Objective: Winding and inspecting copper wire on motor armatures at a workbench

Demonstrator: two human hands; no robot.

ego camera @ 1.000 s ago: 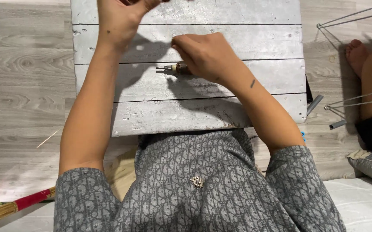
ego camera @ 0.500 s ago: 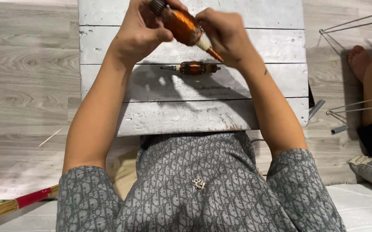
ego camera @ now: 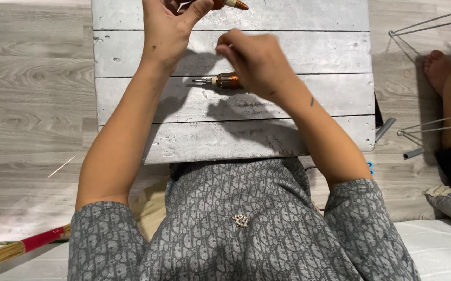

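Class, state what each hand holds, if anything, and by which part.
Left hand grips a copper-wound motor rotor by its body, mostly out of frame. Right hand seems empty, beside a second rotor.

Both hands raised: left hand (ego camera: 165, 28) clenched, right hand (ego camera: 254, 60) curled, fingertips pinched.

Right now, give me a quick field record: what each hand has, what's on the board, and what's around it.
left hand: raised at the board's far edge, gripping a copper-wound motor rotor, mostly cut off by the frame top
right hand: over the middle plank, fingers pinched; anything between them is too small to tell
second rotor: lying on the board, shaft pointing left, partly under the right hand
board: whitewashed wooden planks, resting over the lap
floor items: grey tube to the right, broom handle lower left
nearby: another person's foot
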